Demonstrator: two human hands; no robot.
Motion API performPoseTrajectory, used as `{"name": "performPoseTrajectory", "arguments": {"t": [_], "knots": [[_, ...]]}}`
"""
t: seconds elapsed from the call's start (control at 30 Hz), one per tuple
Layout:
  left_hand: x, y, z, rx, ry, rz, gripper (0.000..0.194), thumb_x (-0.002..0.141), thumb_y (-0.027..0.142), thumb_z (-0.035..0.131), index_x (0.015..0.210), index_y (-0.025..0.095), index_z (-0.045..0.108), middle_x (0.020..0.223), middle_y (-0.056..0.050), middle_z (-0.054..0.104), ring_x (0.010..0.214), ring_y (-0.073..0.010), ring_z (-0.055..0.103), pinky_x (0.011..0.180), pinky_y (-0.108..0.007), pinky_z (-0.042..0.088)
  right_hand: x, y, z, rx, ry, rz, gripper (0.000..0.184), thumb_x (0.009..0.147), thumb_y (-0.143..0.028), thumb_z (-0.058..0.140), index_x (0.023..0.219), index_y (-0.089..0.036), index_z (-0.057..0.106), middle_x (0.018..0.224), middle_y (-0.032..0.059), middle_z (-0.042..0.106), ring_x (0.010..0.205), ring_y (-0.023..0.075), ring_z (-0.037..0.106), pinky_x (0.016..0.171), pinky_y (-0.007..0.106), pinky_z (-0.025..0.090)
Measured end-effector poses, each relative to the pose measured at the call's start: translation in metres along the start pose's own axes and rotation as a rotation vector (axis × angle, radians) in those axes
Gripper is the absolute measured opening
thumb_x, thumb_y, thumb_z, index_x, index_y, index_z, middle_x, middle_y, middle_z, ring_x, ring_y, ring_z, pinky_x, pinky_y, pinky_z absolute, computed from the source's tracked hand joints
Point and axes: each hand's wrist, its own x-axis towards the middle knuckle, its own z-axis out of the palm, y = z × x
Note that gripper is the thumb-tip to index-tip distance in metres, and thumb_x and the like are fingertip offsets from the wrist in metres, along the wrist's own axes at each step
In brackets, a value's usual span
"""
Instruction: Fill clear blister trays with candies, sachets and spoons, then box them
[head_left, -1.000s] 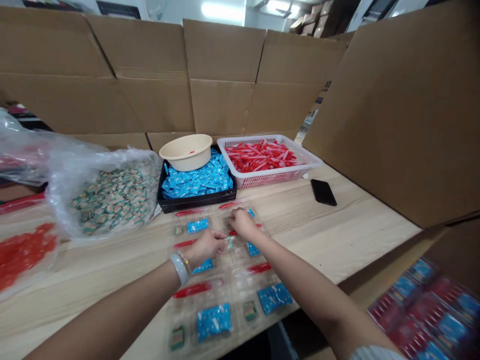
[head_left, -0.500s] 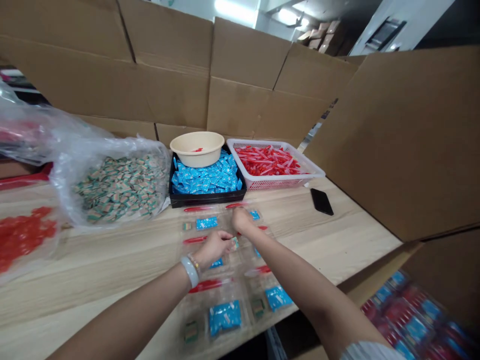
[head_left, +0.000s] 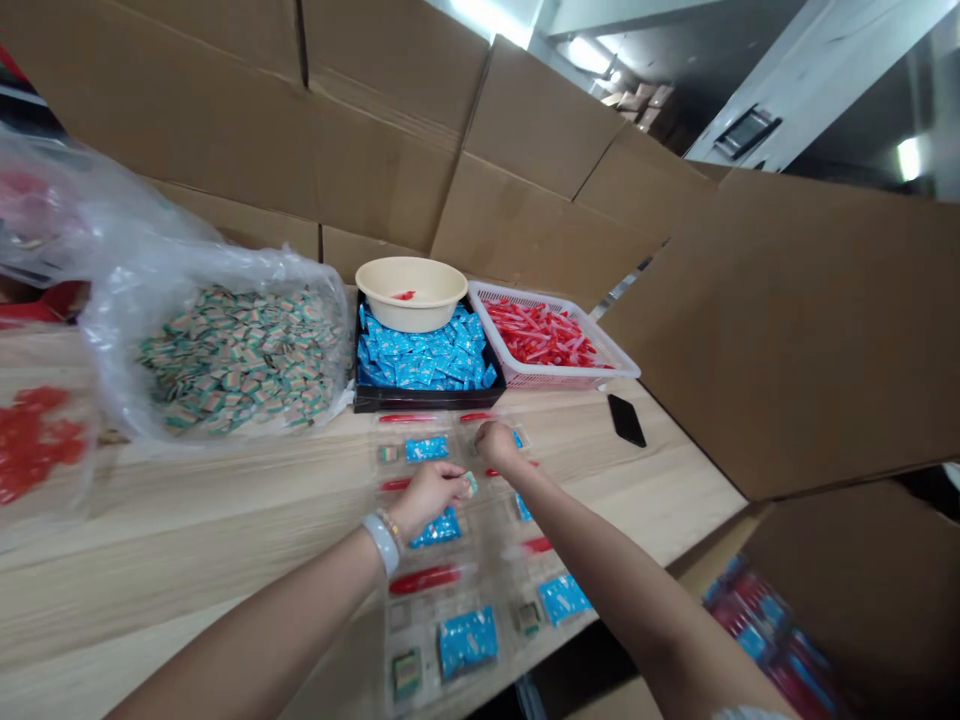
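Note:
My left hand (head_left: 429,498) is closed in a pinch on a small green-and-tan striped square piece (head_left: 469,484), held above the clear plastic trays (head_left: 487,570). At the far right of these trays, my right hand (head_left: 495,442) reaches down with fingers curled together; what they hold, if anything, is hidden. Compartments contain blue packets (head_left: 469,640), red pen-like sticks (head_left: 424,580) and striped squares such as the one at front left (head_left: 406,673). My forearms cover parts of the trays.
Behind the trays stand a clear bag of striped squares (head_left: 247,360), a black bin (head_left: 427,400) of blue packets with a cream bowl (head_left: 411,295) on top, and a white basket (head_left: 555,375) of red sticks. A phone (head_left: 626,420) lies right. Cardboard walls (head_left: 795,330) enclose the table.
The camera view has tilted and shifted slightly. My left hand still pinches the striped square, and my right hand stays over the far right compartments.

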Motion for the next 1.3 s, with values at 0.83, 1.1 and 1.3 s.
{"name": "performPoseTrajectory", "arguments": {"t": [0.83, 1.1, 1.3], "knots": [[0.004, 0.009, -0.008, 0.071, 0.011, -0.001, 0.012, 0.060, 0.016, 0.065, 0.069, 0.010, 0.061, 0.049, 0.003, 0.054, 0.044, -0.0068, 0.045, 0.047, -0.021, 0.037, 0.002, 0.012, -0.016, 0.336, -0.135, 0.092, 0.010, 0.062, -0.011, 0.053, 0.053, -0.014, 0.055, 0.038, -0.0053, 0.044, 0.039, 0.0074, 0.043, 0.040, 0.018, 0.030], [0.008, 0.007, -0.009, 0.075, 0.021, 0.014, 0.018, 0.057, 0.021, 0.069, 0.069, 0.011, 0.061, 0.049, 0.003, 0.053, 0.047, -0.0087, 0.048, 0.049, -0.021, 0.038, -0.003, 0.022, -0.022, 0.444, -0.273, 0.147, 0.024, 0.082, -0.027, 0.047, 0.063, -0.012, 0.051, 0.045, -0.0089, 0.041, 0.035, 0.0026, 0.037, 0.037, 0.015, 0.032], [0.009, 0.004, -0.005, 0.082, 0.006, -0.002, 0.022, 0.059, 0.023, 0.067, 0.076, 0.010, 0.061, 0.051, 0.003, 0.053, 0.046, -0.0079, 0.048, 0.049, -0.022, 0.039, 0.000, 0.025, -0.009, 0.308, -0.155, 0.127, 0.020, 0.080, -0.029, 0.050, 0.071, -0.011, 0.055, 0.062, -0.0026, 0.054, 0.052, 0.0067, 0.050, 0.050, 0.021, 0.042]]}}
